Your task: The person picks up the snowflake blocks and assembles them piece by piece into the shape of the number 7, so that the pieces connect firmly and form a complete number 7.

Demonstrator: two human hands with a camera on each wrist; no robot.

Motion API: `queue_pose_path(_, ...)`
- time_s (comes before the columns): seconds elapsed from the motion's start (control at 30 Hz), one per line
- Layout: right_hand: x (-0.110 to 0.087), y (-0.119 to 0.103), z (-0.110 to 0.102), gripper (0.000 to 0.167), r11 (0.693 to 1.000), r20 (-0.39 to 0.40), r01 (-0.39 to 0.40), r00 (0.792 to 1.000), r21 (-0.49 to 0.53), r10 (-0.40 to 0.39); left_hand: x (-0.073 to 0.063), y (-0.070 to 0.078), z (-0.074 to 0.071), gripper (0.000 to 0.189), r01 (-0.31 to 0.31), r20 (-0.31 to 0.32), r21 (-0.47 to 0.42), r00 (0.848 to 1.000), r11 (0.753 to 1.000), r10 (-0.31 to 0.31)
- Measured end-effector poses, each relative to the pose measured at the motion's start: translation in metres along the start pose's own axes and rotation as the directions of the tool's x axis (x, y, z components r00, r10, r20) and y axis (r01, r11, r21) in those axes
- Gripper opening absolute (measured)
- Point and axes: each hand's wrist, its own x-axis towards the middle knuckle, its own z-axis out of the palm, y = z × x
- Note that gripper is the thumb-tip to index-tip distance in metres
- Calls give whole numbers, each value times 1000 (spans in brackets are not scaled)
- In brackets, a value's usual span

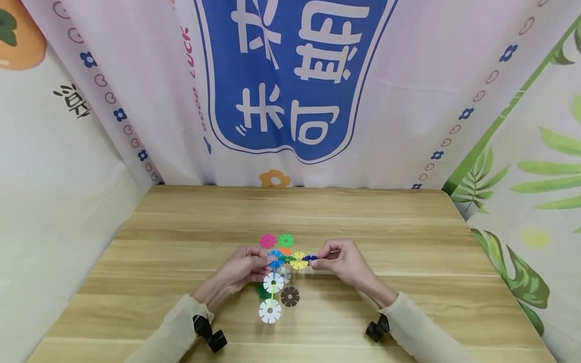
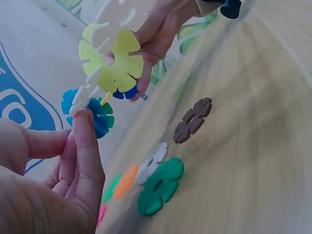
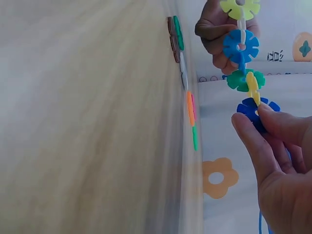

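A chain of slotted plastic snowflake discs stretches between both hands above the table. My left hand pinches the light blue disc at the bend of the chain. From there a white disc, a lime yellow disc and another white disc run toward the near side. To the right, a green disc and a yellow disc lead to a dark blue disc at the end. Thumb and fingertips of my right hand pinch that dark blue disc, which overlaps the yellow one's edge.
Loose discs lie on the wooden table under and around the chain: pink, green, orange, pale grey, dark green and brown. Printed cloth hangs behind the table.
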Motion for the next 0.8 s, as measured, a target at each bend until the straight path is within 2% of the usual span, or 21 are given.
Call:
queue_pose_path(0.3,2,0,3,16,1000,9,1,1000,10,-1,2,-6,-2,14,28,-18,-24,999,999,-28)
queue_pose_path(0.5,2,1,1,16,1000,-3,-1,1000,22,1,8,-4,1,12,35,-46,1,998,999,-35)
queue_pose_path(0.67,3,0,-1,13,999,-62,7,998,-41,-10,15,-1,3,5,46,-85,16,995,999,-45)
queue_pose_path(0.8,5,-2,1,11,995,-101,18,994,-102,-28,12,6,1,20,31,-142,87,990,996,-18)
